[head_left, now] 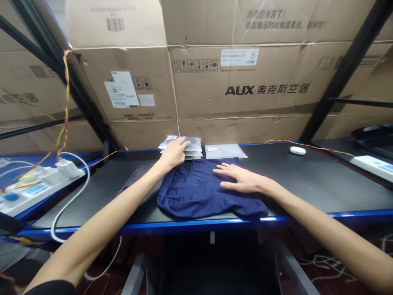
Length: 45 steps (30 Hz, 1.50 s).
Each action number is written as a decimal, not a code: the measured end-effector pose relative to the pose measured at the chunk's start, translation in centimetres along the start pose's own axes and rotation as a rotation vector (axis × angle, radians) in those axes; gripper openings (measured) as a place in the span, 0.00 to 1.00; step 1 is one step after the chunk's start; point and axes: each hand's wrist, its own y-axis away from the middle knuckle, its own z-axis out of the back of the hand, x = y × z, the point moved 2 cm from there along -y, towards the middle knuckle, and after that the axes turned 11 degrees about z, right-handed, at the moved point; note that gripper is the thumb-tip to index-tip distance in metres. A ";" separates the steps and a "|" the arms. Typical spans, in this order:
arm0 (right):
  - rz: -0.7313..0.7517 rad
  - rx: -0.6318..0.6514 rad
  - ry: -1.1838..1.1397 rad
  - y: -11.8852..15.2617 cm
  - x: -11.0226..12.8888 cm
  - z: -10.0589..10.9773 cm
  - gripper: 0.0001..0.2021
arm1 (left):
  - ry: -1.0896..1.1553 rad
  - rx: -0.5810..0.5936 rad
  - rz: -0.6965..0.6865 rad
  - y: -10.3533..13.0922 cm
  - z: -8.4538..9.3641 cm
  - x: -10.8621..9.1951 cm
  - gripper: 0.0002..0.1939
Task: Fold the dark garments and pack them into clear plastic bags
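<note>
A dark blue garment [196, 192] lies partly folded and wrinkled near the front edge of the dark tabletop. My right hand [241, 179] rests on its right part, fingers spread and palm down. Behind the garment is a stack of flat plastic packets [194, 144], the top one with a small white label. My left hand [175, 153] reaches across to the stack and touches its upper side, fingers stretched out; the undersides of the fingers are hidden. Just right of the stack, one more flat plastic packet [225, 150] lies behind the garment.
Cardboard sheets [199, 98] wall off the back. A white power strip [33, 188] with plugs and a looping cable occupies the left. At right are a small white case [297, 150] and another white strip [376, 166]. Black frame posts [340, 69] slant up on both sides.
</note>
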 end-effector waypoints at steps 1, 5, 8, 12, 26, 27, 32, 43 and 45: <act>-0.004 -0.005 0.003 0.0 -0.1 0.1 0.36 | -0.033 0.013 0.017 -0.6 -0.1 0.4 0.31; -0.010 -0.033 0.000 0.2 -0.6 0.1 0.35 | -0.087 0.040 0.019 -2.1 -0.7 1.5 0.29; 0.000 -0.055 -0.006 0.2 -0.9 0.2 0.34 | -0.131 -0.023 -0.002 -2.0 -0.7 1.2 0.27; 0.021 -0.138 0.014 0.4 -1.5 0.9 0.29 | -0.155 -0.159 -0.033 -0.2 0.5 -1.2 0.25; 0.025 -0.332 0.142 1.5 -4.9 2.3 0.12 | -0.078 0.100 -0.465 5.8 0.2 -10.4 0.22; 0.030 -0.315 0.140 1.5 -4.9 2.3 0.12 | -0.042 0.132 -0.482 5.8 0.3 -10.0 0.23; 0.008 -0.284 0.129 1.5 -5.1 2.3 0.12 | 0.105 0.236 -0.515 6.7 2.1 -6.6 0.37; -0.001 -0.255 0.141 1.6 -4.9 2.5 0.14 | 0.270 0.076 -0.413 8.6 1.3 -0.7 0.09; -0.008 -0.249 0.161 1.6 -5.0 2.4 0.14 | 0.250 0.035 -0.441 8.7 1.0 -0.6 0.10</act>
